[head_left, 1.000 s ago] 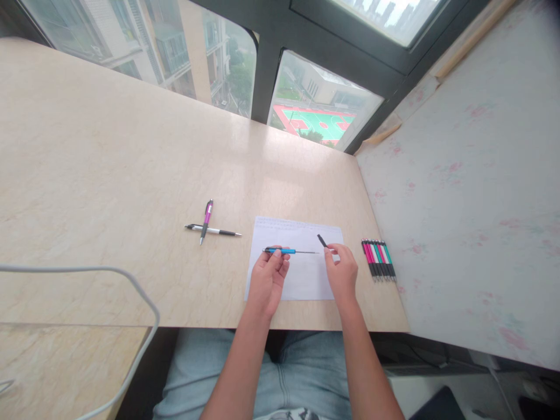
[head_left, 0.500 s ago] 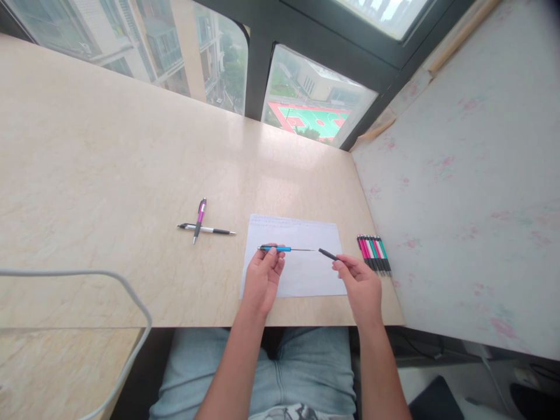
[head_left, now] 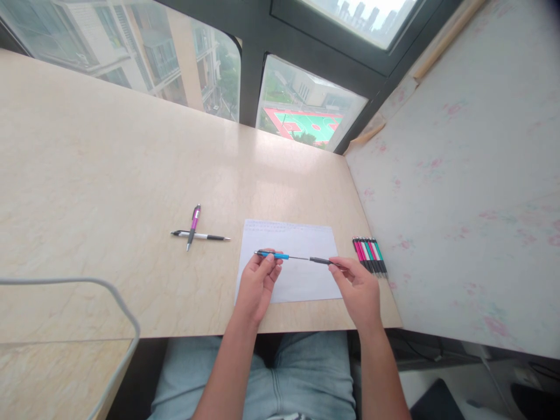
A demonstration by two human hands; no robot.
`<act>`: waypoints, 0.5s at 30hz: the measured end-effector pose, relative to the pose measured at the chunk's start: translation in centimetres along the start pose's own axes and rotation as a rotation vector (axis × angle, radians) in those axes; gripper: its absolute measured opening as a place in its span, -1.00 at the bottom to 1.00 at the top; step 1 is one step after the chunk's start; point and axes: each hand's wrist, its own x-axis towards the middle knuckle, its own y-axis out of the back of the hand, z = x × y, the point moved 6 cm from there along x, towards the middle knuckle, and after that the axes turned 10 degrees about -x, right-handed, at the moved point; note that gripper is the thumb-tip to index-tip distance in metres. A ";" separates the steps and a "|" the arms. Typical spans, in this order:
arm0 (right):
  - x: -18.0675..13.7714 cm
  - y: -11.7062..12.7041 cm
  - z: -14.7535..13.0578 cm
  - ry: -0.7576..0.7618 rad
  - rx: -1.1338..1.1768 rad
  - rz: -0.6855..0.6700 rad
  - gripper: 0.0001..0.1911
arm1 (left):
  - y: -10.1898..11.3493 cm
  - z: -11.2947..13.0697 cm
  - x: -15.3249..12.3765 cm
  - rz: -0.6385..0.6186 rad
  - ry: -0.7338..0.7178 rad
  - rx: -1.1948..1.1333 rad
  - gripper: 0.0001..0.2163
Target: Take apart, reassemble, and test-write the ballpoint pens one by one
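Note:
My left hand (head_left: 261, 280) is closed on the blue barrel of a ballpoint pen (head_left: 280, 256), whose thin refill (head_left: 298, 258) sticks out to the right. Between the fingertips of my right hand (head_left: 356, 283) is the pen's black grip section (head_left: 320, 261). The refill's tip meets the open end of that grip section; whether it has entered cannot be made out. Both parts are nearly in line above a white sheet of paper (head_left: 297, 286), which has faint writing along its top edge.
Left of the paper, a purple pen (head_left: 195, 217) lies across a white and black pen (head_left: 210, 237). A row of several coloured pens (head_left: 370, 254) lies by the flowered wall (head_left: 459, 233). A grey cable (head_left: 126, 309) curves over the table's left front.
The black grip section has moved left and levelled out, closing the gap to the refill's tip. My left hand keeps its hold on the blue barrel. The view has shifted slightly.

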 end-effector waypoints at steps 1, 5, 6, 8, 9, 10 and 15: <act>0.0 0.0 -0.2 0.006 -0.014 -0.011 -0.82 | 0.0 0.0 0.0 0.002 -0.001 0.003 -0.85; -0.1 0.1 -0.6 -0.005 -0.027 -0.022 -0.82 | 0.0 -0.1 0.0 0.012 -0.009 0.011 -0.86; -0.2 0.1 -0.6 -0.012 -0.025 -0.021 -0.82 | 0.0 -0.1 0.0 0.012 -0.007 0.014 -0.86; -0.2 0.1 -0.5 -0.023 -0.021 -0.023 -0.82 | 0.1 -0.1 0.0 0.012 -0.001 0.019 -0.85; -0.2 0.0 -0.4 -0.026 -0.019 -0.026 -0.82 | 0.1 -0.1 0.0 0.014 0.001 0.020 -0.85; -0.2 -0.1 -0.4 -0.028 -0.017 -0.029 -0.81 | 0.1 -0.1 0.0 0.017 0.001 0.021 -0.85; -0.3 -0.9 -0.5 -0.028 0.006 -0.057 -0.81 | -0.1 -0.2 -0.1 0.014 0.007 0.023 -0.83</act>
